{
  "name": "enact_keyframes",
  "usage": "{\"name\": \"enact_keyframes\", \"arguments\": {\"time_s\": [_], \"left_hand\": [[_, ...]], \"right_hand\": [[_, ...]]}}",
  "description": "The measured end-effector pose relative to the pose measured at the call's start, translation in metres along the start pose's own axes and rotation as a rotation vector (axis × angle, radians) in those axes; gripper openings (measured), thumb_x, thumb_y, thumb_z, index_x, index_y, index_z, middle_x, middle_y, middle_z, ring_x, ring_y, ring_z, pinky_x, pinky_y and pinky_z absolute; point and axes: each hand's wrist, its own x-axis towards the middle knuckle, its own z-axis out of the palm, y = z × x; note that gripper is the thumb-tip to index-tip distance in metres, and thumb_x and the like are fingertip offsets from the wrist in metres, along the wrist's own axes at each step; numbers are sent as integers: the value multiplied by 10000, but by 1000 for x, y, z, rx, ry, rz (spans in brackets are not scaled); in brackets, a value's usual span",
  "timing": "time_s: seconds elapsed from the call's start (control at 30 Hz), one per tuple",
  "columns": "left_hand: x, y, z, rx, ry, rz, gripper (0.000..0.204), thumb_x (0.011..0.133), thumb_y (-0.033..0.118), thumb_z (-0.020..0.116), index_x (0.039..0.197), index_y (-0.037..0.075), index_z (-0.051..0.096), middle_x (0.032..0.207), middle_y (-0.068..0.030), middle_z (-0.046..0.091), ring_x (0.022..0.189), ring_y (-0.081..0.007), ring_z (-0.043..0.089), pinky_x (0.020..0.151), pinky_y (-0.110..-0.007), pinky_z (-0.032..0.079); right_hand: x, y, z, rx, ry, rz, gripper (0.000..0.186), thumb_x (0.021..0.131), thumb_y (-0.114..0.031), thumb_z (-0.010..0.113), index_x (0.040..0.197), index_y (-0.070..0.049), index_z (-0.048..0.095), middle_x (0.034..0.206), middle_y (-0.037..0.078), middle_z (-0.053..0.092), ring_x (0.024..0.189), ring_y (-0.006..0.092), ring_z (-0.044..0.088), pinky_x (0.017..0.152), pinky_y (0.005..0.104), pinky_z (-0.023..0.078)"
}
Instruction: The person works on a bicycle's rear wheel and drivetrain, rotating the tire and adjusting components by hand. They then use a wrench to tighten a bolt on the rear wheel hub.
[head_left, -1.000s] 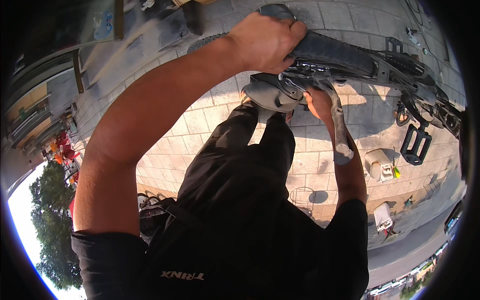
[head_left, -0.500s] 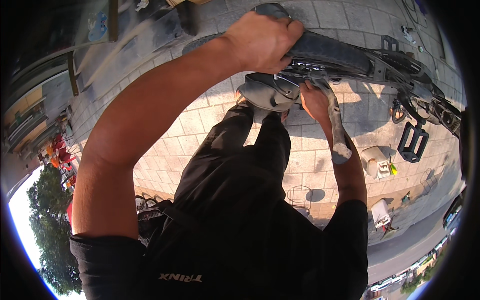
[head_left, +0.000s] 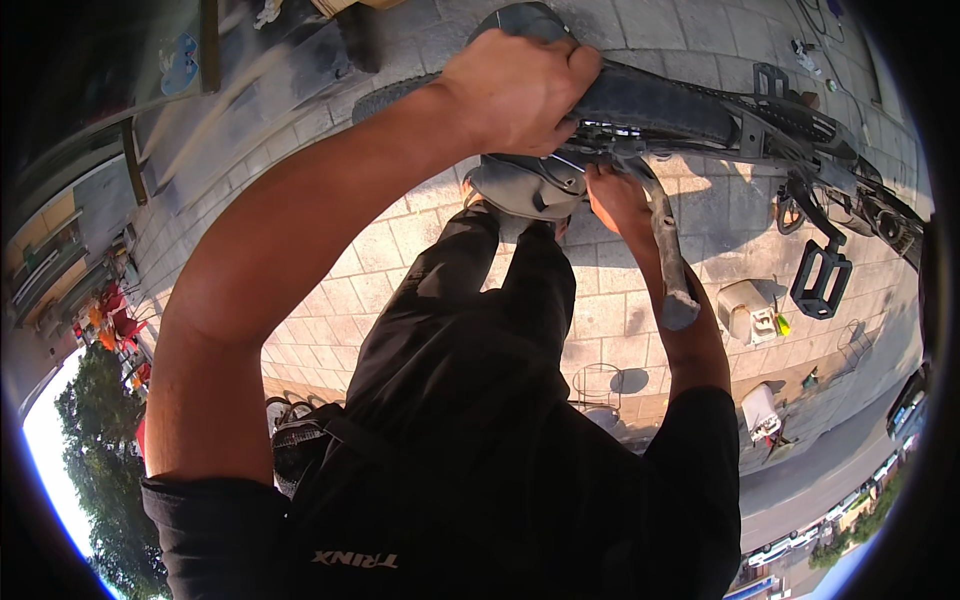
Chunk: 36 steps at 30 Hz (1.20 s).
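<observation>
My left hand [head_left: 520, 92] is closed over the thick black tyre [head_left: 660, 108] of a bicycle. Its fingertips are hidden, and a dark curved part [head_left: 525, 18] shows just beyond the knuckles. Below and to the right, my right hand [head_left: 615, 200] pinches a thin silvery rod-like tool [head_left: 568, 161], its far end close to the wheel's hub area; the tool's exact kind cannot be made out. A grey kickstand-like bar [head_left: 664, 228] with a worn end slants across my right forearm. Under the wheel, in front of my feet, sits a grey, creased, bag-like thing [head_left: 530, 187].
The bicycle's frame reaches right, with a black cage pedal [head_left: 821, 281] on its crank. A beige container [head_left: 747, 312] and a pale box-like object [head_left: 761, 410] stand on the paving [head_left: 610, 270]. A wire stand [head_left: 598, 385] is near my right side; red chairs [head_left: 125, 325] stand far left.
The whole view has shifted slightly left. My right hand sits a little further left with the tool, close to the hub; my left hand keeps its hold on the wheel.
</observation>
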Motion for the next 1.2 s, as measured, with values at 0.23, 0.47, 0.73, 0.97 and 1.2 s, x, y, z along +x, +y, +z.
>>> {"name": "enact_keyframes", "arguments": {"time_s": [0.23,0.47,0.73,0.97,1.2], "left_hand": [[-6,0,-4,-39,-5,-19,498,780,288,801,1149,55,560,1030,-109,685,943,-295,711,683,-425,589],[-6,-6,1,-64,70,43,528,748,286,809,1158,50,577,1018,-103,686,936,-282,713,659,-419,589],[-8,-7,0,-78,27,35,533,736,259,800,1173,39,590,1045,-99,694,926,-268,718,655,-396,595],[-1,-5,4,-83,23,39,568,709,269,816,1177,33,597,1044,-107,692,912,-280,719,666,-388,595],[3,-3,-1,-44,-7,45,582,702,257,811,1193,27,599,1030,-114,693,918,-281,723,658,-389,595]], "right_hand": [[14,-13,1,335,-170,456,225,970,-252,581,943,-44,662,973,239,739,907,421,722,784,541,557],[20,47,104,25,-178,194,261,900,-284,626,930,-59,755,998,176,758,963,339,736,826,460,568],[13,15,13,27,74,127,255,883,-291,652,908,-67,770,940,153,763,923,329,741,836,468,582],[4,24,25,-100,194,-46,181,907,-227,639,904,-75,738,827,102,743,812,301,742,768,452,602],[11,50,69,285,57,49,218,906,-256,656,968,-61,730,934,161,756,840,362,746,765,431,606]]}}
